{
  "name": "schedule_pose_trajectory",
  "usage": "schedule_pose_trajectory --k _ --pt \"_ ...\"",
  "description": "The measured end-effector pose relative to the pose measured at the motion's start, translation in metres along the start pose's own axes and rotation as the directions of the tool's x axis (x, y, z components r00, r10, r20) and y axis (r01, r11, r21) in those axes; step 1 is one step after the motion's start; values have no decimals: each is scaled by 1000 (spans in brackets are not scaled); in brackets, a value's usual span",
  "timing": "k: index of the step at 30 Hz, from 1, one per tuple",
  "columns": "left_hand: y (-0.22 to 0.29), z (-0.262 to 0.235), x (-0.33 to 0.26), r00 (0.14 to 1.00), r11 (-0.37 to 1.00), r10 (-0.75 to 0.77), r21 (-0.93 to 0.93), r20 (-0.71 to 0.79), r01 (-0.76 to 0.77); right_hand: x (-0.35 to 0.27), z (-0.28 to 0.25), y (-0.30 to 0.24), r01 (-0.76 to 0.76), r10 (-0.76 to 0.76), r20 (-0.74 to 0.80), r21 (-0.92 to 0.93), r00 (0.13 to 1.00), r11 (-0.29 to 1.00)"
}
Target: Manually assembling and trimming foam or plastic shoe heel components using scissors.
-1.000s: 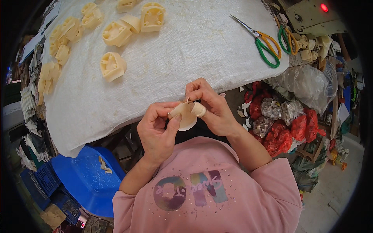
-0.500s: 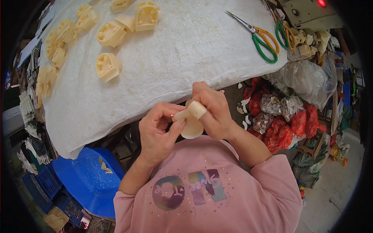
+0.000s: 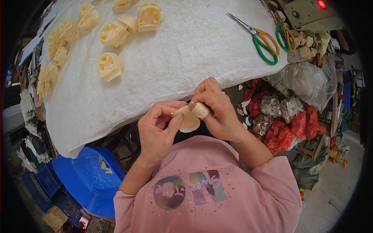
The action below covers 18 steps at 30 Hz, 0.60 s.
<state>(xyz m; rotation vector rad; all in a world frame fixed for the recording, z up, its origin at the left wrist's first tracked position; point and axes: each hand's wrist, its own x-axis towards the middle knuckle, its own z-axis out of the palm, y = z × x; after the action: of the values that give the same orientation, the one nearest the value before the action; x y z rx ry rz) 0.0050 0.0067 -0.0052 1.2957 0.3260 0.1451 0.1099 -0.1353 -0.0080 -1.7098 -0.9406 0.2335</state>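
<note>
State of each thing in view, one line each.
Left hand: closed on cream piece
Right hand: fingers bent, at the same piece
Cream piece: held up, off the sheet
White sheet: spread, near edge draping
Scissors on the sheet: blades nearly together
Blue basin: few scraps inside
Red light: lit

Moulded cream pieces (image 3: pixel 112 68), scissors (image 3: pixel 254 32) and red bags (image 3: pixel 278 136) suggest a workshop.
</note>
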Motion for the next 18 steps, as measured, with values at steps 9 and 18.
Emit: schedule_pose_trajectory --k 9,18 --pt "3 -11 3 867 732 498 527 20 -432 -1 -11 10 -19 8 24 495 1000 869" --pt "-4 -7 3 708 560 701 550 84 -620 10 -14 5 -129 79 146 374 986 918"
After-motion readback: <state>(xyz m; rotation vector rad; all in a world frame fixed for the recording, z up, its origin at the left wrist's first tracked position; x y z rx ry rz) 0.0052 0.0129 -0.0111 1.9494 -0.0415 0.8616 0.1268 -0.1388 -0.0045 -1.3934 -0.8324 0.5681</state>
